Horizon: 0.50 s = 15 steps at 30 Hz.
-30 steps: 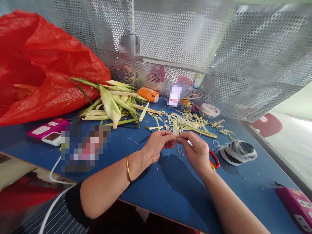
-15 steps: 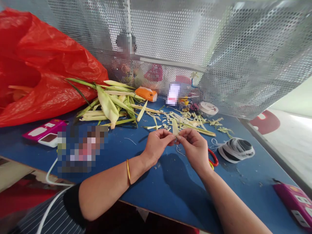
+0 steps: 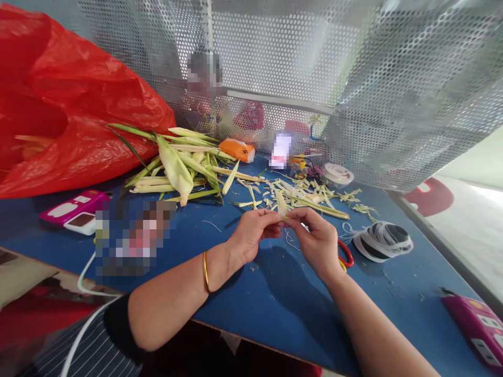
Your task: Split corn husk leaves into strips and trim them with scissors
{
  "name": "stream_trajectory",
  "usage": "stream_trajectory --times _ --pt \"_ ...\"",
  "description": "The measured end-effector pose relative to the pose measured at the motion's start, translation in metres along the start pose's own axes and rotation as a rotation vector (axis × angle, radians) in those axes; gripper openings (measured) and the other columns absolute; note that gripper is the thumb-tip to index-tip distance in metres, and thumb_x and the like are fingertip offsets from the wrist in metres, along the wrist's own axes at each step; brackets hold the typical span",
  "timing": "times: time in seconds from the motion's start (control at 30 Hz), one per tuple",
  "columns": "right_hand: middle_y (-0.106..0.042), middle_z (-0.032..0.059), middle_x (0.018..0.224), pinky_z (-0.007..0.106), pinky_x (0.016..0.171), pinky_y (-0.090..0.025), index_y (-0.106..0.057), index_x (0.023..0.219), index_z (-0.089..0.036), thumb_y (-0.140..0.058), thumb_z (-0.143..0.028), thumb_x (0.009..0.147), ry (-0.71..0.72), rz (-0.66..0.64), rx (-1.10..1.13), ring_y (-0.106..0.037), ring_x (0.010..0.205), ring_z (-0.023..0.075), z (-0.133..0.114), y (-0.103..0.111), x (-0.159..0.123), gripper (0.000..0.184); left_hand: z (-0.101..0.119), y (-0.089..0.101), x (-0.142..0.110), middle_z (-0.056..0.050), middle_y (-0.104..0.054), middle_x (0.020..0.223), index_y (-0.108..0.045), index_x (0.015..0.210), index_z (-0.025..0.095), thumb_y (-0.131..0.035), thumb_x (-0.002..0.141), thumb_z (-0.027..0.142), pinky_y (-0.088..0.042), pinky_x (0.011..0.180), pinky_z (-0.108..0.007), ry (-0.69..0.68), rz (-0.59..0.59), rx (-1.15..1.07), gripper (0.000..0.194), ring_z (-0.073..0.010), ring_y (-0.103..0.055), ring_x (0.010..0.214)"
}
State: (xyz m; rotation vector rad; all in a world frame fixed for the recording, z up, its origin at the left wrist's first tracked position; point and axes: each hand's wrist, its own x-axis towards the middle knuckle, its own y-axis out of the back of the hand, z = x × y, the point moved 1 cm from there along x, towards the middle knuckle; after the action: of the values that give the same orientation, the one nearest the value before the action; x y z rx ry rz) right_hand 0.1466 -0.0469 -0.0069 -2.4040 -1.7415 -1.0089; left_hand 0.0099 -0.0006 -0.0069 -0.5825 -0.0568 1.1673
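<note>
Between my fingertips is a small pale green piece of corn husk (image 3: 281, 201), its broad end pointing away from me. My left hand (image 3: 255, 230), with a gold bangle on its wrist, pinches the near end from the left. From the right, my right hand (image 3: 314, 238) pinches the same end with thumb and forefinger. The fingers hide the lower part of the husk. Just beyond lie cut husk scraps (image 3: 306, 196). Scissors with red and yellow handles (image 3: 346, 254) rest partly behind my right wrist.
A heap of corn husks (image 3: 176, 167) lies back left beside a red plastic bag (image 3: 78, 104). A spool of white thread (image 3: 383, 242) sits at right, and a white tape roll (image 3: 337, 174) behind. Purple power strips (image 3: 74, 212) lie at both sides. A perforated metal screen (image 3: 271, 57) stands behind.
My left hand has turned slightly, its fingers curling more under the husk. Both hands still pinch the husk in nearly the same place. The view has shifted a little.
</note>
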Motion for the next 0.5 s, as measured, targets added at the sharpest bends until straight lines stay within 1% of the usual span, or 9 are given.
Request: stream_trajectory --times 0.17,0.27,0.4,0.5 --pt "-0.070 -0.0007 0.076 0.028 0.068 -0.050 -0.066 0.079 -0.023 -0.061 -0.022 0.085 0.029 -0.003 -0.087 -0.065 0.071 0.0165 0.0023 0.0023 0.0009 0.008 0.0004 0.0008 0.0006 -0.003 -0.066 0.068 -0.067 0.073 0.013 -0.074 0.065 0.015 -0.050 0.065 -0.028 0.018 -0.005 -0.013 0.011 -0.0115 -0.059 0.062" --pt "-0.069 0.0000 0.078 0.029 0.069 -0.049 -0.065 0.077 -0.023 -0.062 -0.022 0.085 0.045 -0.008 -0.099 -0.063 0.074 0.0168 0.0027 0.0023 0.0013 0.008 0.0018 -0.0009 -0.0002 -0.001 -0.064 0.065 -0.067 0.070 0.013 -0.074 0.065 0.013 -0.051 0.066 -0.029 -0.036 0.010 0.024 0.009 -0.0116 -0.059 0.062" --pt "-0.068 0.0001 0.075 0.030 0.069 -0.049 -0.064 0.079 -0.021 -0.062 -0.023 0.084 -0.046 0.008 0.001 -0.063 0.071 0.0165 0.0022 0.0006 0.0005 0.006 0.0033 -0.0043 -0.0021 0.001 -0.063 0.062 -0.066 0.067 0.014 -0.071 0.065 0.012 -0.050 0.066 -0.027 -0.158 0.039 0.099 0.006 -0.0104 -0.059 0.060" --pt "-0.066 -0.0007 0.071 0.029 0.065 -0.049 -0.063 0.079 -0.020 -0.064 -0.023 0.082 -0.115 0.032 0.089 -0.064 0.067 0.0160 0.0024 -0.0013 -0.0001 0.004 0.0022 -0.0056 -0.0027 0.001 -0.064 0.061 -0.065 0.065 0.015 -0.070 0.065 0.013 -0.049 0.066 -0.025 -0.191 0.045 0.123 0.006 -0.0102 -0.060 0.060"
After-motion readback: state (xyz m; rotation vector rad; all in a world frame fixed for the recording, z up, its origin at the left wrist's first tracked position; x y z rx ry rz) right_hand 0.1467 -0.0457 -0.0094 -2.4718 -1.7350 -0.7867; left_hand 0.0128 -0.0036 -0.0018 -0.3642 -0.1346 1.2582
